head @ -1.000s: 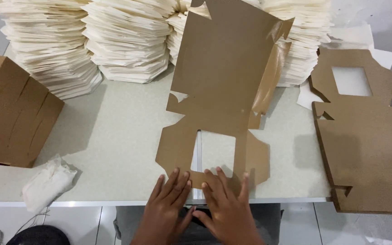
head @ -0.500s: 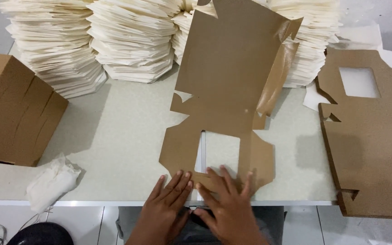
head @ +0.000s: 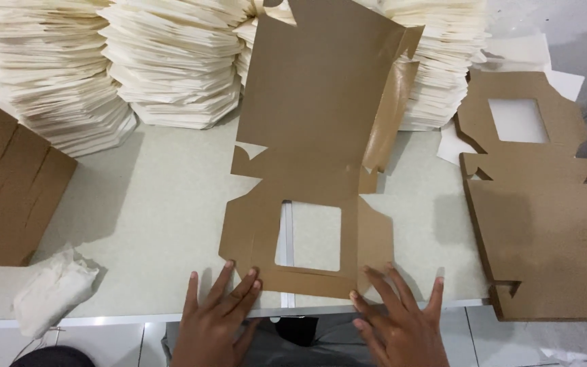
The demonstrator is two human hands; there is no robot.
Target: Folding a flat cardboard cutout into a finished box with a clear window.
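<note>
Room: a packing bench seen from above, with a grey wall strip at upper right and pale floor tiles below the near edge, under both wrists.
Table [head: 137,224]: pale speckled top; its near edge runs just under the fingertips of both hands.
Cream stacks [head: 171,61]: tall piles of off-white flat sheets line the far side, well beyond the hands and partly behind the raised panel.
Brown blank pile [head: 545,224]: a stack of die-cut brown blanks with a square window, well to the right of the right hand, untouched.
Folded brown cartons [head: 8,190]: a flat bundle well to the left of the left hand.
Box blank [head: 321,136]: the piece in hand, a brown windowed cardboard cut-out, lies from between the hands outward; its far panel stands tilted up with one side flap bent, its near panel lies flat.
Progress: by the look of it, early. One long crease is raised, but the side flaps hang loose, no walls are locked and the bottom strip is only being pressed.
Left hand [head: 215,326]: open and flat, fingers spread on the blank's near left corner, gripping nothing.
Right hand [head: 402,326]: open likewise, fingers splayed on the near right corner.
White cloth [head: 52,289]: crumpled rag, left of the left hand.
</note>
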